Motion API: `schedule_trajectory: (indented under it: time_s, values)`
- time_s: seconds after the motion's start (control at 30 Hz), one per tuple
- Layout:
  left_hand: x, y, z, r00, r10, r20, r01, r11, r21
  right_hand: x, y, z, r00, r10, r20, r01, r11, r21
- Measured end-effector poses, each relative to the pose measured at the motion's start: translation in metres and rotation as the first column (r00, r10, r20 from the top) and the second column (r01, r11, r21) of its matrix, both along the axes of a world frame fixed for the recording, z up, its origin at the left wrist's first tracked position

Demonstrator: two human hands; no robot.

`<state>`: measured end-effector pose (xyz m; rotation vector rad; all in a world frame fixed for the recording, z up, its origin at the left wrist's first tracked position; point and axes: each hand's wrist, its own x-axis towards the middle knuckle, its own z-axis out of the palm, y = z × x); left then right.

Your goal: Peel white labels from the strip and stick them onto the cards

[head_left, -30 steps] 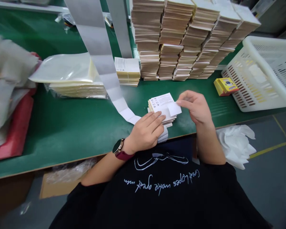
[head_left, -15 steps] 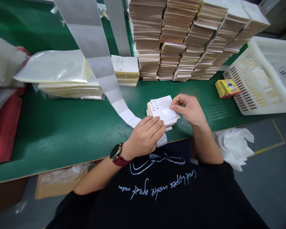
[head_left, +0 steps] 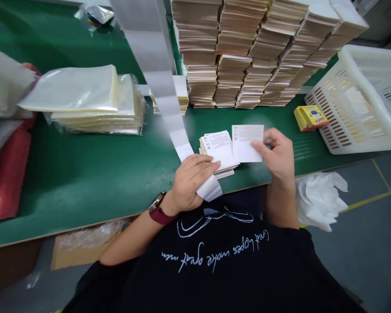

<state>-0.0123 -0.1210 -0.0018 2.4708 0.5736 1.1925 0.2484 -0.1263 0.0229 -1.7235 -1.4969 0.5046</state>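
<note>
My left hand [head_left: 194,179] is curled over a long strip of white label backing [head_left: 163,82], which runs down from above and comes out under the palm. Its fingertips touch the edge of a small stack of printed white cards [head_left: 217,152] on the green bench. My right hand [head_left: 276,153] pinches a single printed white card [head_left: 246,143] by its right edge, holding it just right of the stack. The card's lower edge is near the bench top, and I cannot tell whether it touches.
Tall stacked piles of tan-edged booklets [head_left: 234,48] stand at the back. A white slotted plastic basket [head_left: 348,104] sits at the right beside yellow packets [head_left: 311,117]. Plastic-wrapped card bundles [head_left: 91,104] and a red item [head_left: 9,174] lie left. White crumpled plastic [head_left: 319,200] lies past the bench edge.
My right hand has lifted a card off the stack and moved it rightward. The backing strip has swung toward my left hand, and my view has shifted slightly.
</note>
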Motion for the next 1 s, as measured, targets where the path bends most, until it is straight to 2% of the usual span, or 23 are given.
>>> schedule_trajectory:
  time_s: [0.07, 0.1, 0.17, 0.2, 0.27, 0.3, 0.33, 0.4, 0.53, 0.67, 0.83, 0.9, 0.97, 1.0]
  values:
    - [-0.002, -0.001, 0.003, 0.996, 0.029, 0.079, -0.020, 0.994, -0.105, 0.011, -0.009, -0.006, 0.976, -0.056, 0.209, 0.069, 0.996, -0.057]
    - [-0.003, -0.002, 0.004, 0.993, 0.044, 0.109, -0.027, 0.987, -0.156, 0.013, -0.015, -0.008, 0.945, -0.088, 0.314, 0.106, 0.993, -0.042]
    - [-0.003, -0.003, 0.005, 0.985, 0.090, 0.145, -0.052, 0.968, -0.247, 0.003, -0.030, -0.007, 0.898, -0.149, 0.414, 0.125, 0.989, 0.084]
    - [-0.002, -0.003, 0.004, 0.982, 0.119, 0.147, -0.073, 0.956, -0.286, -0.007, -0.038, -0.005, 0.904, -0.125, 0.408, 0.069, 0.987, 0.148]
    - [-0.001, -0.004, 0.001, 0.976, 0.170, 0.135, -0.113, 0.928, -0.355, -0.033, -0.053, 0.003, 0.935, 0.052, 0.350, -0.132, 0.969, 0.210]
    - [0.000, -0.005, 0.000, 0.973, 0.185, 0.142, -0.118, 0.915, -0.386, -0.047, -0.059, 0.007, 0.917, 0.210, 0.339, -0.294, 0.930, 0.220]
    - [0.001, -0.005, -0.002, 0.968, 0.188, 0.165, -0.105, 0.904, -0.416, -0.060, -0.062, 0.011, 0.894, 0.315, 0.319, -0.397, 0.886, 0.238]
    - [0.003, -0.007, -0.004, 0.957, 0.176, 0.230, -0.050, 0.882, -0.468, -0.079, -0.065, 0.016, 0.878, 0.418, 0.235, -0.473, 0.836, 0.278]
    - [0.004, -0.008, -0.002, 0.945, 0.167, 0.281, 0.009, 0.846, -0.533, -0.087, -0.060, 0.016, 0.887, 0.456, 0.066, -0.454, 0.841, 0.295]
    - [0.004, -0.008, 0.001, 0.947, 0.144, 0.288, 0.049, 0.819, -0.572, -0.085, -0.060, 0.017, 0.863, 0.505, 0.002, -0.490, 0.837, 0.243]
    - [0.007, -0.009, -0.002, 0.948, 0.128, 0.293, 0.084, 0.784, -0.615, -0.089, -0.064, 0.019, 0.847, 0.518, -0.120, -0.479, 0.842, 0.248]
    - [0.009, -0.010, -0.004, 0.951, 0.133, 0.278, 0.061, 0.803, -0.592, -0.090, -0.065, 0.019, 0.838, 0.508, -0.199, -0.463, 0.855, 0.232]
    - [0.007, -0.011, -0.006, 0.940, 0.189, 0.283, -0.038, 0.886, -0.462, -0.088, -0.065, 0.017, 0.827, 0.482, -0.291, -0.438, 0.875, 0.206]
    - [0.004, -0.012, -0.006, 0.933, 0.223, 0.283, -0.118, 0.931, -0.345, -0.087, -0.065, 0.017, 0.821, 0.464, -0.334, -0.421, 0.886, 0.194]
